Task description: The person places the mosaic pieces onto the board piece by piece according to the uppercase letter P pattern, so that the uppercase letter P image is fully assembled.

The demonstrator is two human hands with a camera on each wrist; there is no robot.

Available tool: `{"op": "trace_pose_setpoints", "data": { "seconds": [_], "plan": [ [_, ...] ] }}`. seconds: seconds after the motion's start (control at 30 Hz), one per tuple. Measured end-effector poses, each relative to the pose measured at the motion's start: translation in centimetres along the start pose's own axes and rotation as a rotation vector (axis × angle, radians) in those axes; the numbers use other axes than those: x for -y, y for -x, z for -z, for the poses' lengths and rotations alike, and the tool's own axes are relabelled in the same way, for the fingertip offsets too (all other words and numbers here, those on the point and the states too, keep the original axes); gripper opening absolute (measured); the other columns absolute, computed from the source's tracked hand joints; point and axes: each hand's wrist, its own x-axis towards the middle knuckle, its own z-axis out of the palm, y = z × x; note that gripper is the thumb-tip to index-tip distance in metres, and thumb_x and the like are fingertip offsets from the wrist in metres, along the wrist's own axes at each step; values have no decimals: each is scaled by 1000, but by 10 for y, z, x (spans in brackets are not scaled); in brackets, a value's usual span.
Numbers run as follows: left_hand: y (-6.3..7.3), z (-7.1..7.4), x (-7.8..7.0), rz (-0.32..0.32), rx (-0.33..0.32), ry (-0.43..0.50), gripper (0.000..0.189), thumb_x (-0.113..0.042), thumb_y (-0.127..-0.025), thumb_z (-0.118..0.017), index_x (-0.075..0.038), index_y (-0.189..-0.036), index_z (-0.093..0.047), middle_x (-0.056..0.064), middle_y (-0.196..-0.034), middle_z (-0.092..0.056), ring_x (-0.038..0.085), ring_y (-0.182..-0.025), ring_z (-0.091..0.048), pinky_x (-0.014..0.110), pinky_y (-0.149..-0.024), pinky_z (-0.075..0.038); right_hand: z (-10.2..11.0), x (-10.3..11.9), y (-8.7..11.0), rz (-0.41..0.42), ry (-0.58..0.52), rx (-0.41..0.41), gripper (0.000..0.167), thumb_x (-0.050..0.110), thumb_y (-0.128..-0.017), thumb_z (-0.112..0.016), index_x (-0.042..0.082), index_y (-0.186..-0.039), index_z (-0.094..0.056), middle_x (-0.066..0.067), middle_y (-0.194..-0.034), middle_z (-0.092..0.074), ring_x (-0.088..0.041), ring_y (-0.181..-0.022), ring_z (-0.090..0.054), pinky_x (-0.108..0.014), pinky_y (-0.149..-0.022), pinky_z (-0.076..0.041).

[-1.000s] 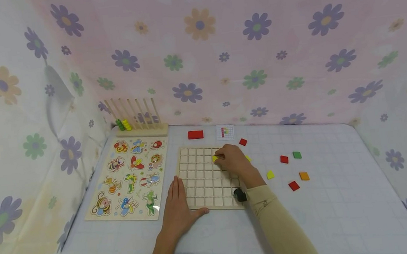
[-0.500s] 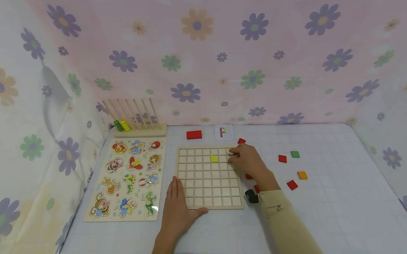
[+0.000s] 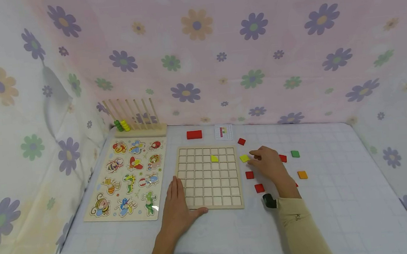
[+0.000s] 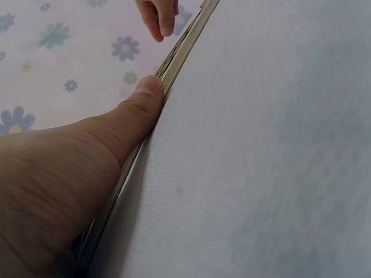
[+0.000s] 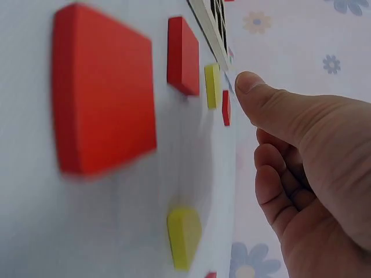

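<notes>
My left hand (image 3: 179, 212) rests at the lower left corner of a wooden grid board (image 3: 195, 186), fingers straight along its left side. Its thumb (image 4: 142, 107) lies against the board's front edge. One yellow tile (image 3: 214, 158) with a rounded corner sits in a cell of the board's second row. Right of the board, my right hand (image 3: 270, 165) hovers over the table with loosely bent fingers and holds nothing. Just left of its fingertips lies another yellow tile (image 3: 244, 158). Red tiles (image 5: 107, 92) and a yellow tile with a rounded side (image 5: 184, 237) lie below that hand.
An insect picture puzzle (image 3: 123, 181) lies at the left, with a pegged wooden stand (image 3: 140, 131) holding green and yellow beads behind it. Behind the board are a red block (image 3: 194, 135) and a pattern card (image 3: 223, 132). Green (image 3: 295, 154) and orange (image 3: 302, 175) tiles lie farther right.
My right hand let go of the yellow tile in the board and moved right, off the board to the loose tiles. My left hand has stayed in place.
</notes>
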Motion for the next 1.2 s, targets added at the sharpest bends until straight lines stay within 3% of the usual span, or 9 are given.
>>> {"op": "trace_pose_setpoints", "data": {
  "seconds": [0.33,0.63,0.87,1.0,1.2],
  "plan": [
    [1,-1,4,8,2,18,138,-70,-70,-82,5,-162,-11,21,-171,-7,40,-159,-13,52,-127,-25,24,-37,33,-24,8,-60,43,24,-95,-73,4,-132,-68,-15,-105,-67,-29,-96,-61,-43,-81,-55],
    [-1,-2,4,10,-2,26,136,-69,-70,-82,4,-161,-13,21,-171,-7,40,-158,-13,53,-126,-25,53,-84,61,-108,17,-86,47,22,-92,-75,1,-133,-66,-14,-101,-63,-27,-90,-56,-26,-64,-47],
    [0,-1,2,20,16,26,137,-70,-69,-82,3,-162,-12,19,-172,-6,39,-159,-13,53,-126,-25,66,-118,78,-110,18,-27,48,27,-93,-75,4,-134,-66,-10,-101,-64,-26,-94,-55,-29,-70,-46],
    [0,-2,2,27,30,17,137,-71,-70,-81,2,-163,-11,18,-173,-4,38,-159,-11,52,-127,-24,69,-136,86,-137,-2,30,52,34,-93,-74,6,-136,-65,-12,-109,-66,-28,-100,-57,-34,-77,-48],
    [-1,-3,1,32,27,16,137,-70,-70,-82,2,-162,-11,18,-172,-4,38,-159,-10,51,-127,-25,69,-154,86,-143,-7,57,58,43,-93,-73,6,-137,-64,-11,-110,-66,-27,-102,-57,-39,-84,-47]
  ]
}}
